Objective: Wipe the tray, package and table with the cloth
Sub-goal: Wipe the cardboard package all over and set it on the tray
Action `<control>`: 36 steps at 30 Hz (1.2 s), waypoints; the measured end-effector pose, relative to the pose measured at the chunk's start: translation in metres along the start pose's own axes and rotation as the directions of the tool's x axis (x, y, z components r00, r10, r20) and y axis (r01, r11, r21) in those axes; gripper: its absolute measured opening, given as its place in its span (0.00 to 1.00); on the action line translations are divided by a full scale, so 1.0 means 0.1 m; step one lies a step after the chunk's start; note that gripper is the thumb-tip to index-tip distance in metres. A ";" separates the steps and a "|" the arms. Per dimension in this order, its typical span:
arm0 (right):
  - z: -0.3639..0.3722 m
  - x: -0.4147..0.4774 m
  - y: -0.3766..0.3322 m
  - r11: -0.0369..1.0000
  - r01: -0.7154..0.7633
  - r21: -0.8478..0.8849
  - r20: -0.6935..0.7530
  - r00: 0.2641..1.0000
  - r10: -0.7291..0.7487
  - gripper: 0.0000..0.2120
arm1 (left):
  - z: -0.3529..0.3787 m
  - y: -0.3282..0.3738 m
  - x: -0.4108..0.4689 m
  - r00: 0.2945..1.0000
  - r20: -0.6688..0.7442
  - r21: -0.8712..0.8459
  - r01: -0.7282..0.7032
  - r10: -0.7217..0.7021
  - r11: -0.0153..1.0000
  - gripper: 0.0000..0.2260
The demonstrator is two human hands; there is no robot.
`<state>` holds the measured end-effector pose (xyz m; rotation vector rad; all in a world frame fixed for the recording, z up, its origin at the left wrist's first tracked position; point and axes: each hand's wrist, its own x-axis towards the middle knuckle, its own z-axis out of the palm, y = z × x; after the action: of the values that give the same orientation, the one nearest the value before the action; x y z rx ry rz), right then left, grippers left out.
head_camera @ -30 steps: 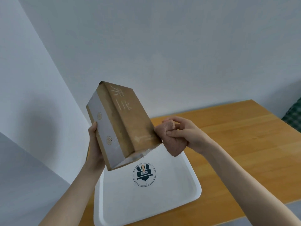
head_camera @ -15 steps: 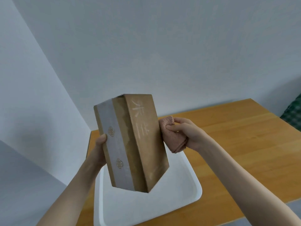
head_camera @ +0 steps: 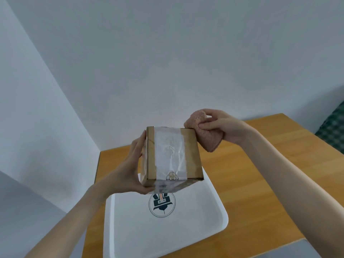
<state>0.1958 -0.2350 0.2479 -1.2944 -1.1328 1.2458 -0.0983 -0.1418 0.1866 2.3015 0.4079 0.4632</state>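
head view looks down on two bare forearms over a wooden worktop (head_camera: 260,164). the left grip (head_camera: 134,170) clasps a brown box (head_camera: 191,155) by its left side: palm against that side, fingers running up it, thumb hooked round the near lower corner. the box is held up in the air, one square face turned toward the camera. a strip of clear tape (head_camera: 168,151) runs down the middle of that face, with a small round mark at its near end.

the right grip (head_camera: 225,127) is closed round a bunched pink cloth (head_camera: 208,140), thumb laid across the front and a finger curled over the top. the wad bulges out below the palm. the cloth touches the box at the far corner on the right grip's side, so the two grips stand close with the box between them.

below the left grip, nearer the person, a white tray (head_camera: 167,237) lies flat on the worktop. its floor carries a round dark emblem (head_camera: 162,205), whose top is hidden behind the box's near edge. bare wood spreads beyond and below the right grip. at the frame edge past the right grip is a patch of green checked fabric (head_camera: 333,131). a pale wall (head_camera: 167,62) rises behind both grips.
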 end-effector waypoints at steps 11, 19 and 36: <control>-0.04 -0.25 -0.19 0.888 0.173 -0.425 0.069 0.985 -0.159 0.17 | -0.05 0.03 0.11 0.851 -0.012 0.781 -0.320 0.525 0.537 0.52; 0.07 -0.17 -0.26 0.760 0.217 -0.612 0.060 0.971 -0.229 0.17 | -0.02 0.11 0.12 0.788 0.110 0.860 -0.381 0.606 0.338 0.49; 0.19 0.48 -0.05 0.740 0.158 -0.653 -0.162 0.926 -0.341 0.17 | 0.29 0.15 0.18 0.750 0.279 0.849 -0.485 0.600 0.212 0.42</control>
<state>0.1789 -0.1862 0.2488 -1.6683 -1.5302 0.4501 -0.0675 -0.1623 0.1824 3.5299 -0.2846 0.8916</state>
